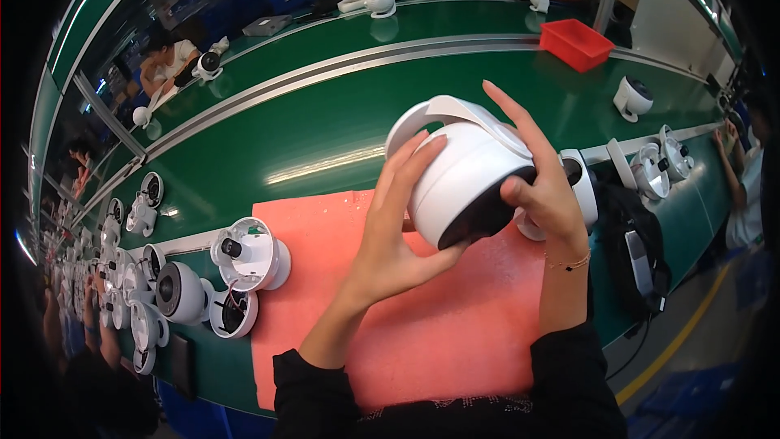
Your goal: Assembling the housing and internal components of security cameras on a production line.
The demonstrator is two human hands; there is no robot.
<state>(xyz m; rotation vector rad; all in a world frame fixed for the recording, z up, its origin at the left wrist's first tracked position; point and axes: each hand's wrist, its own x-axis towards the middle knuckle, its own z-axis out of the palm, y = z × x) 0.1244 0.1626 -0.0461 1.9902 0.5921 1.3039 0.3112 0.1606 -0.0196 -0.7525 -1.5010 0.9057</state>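
A white dome security camera with a dark front face and a curved bracket is held up above a pink foam mat, tilted with its dark face down to the right. My left hand wraps its left side, thumb along the lower edge. On the other side, my right hand grips it with the thumb by the dark face, its index finger raised off the shell. Another white camera stands behind my right wrist, partly hidden. An opened camera housing with its inner lens showing sits on the mat's left edge.
Several white cameras and opened shells crowd the bench on the left. A green conveyor belt runs beyond the mat, carrying a camera. A red bin stands far right. At right lie a black bag and more housings. Other people work nearby.
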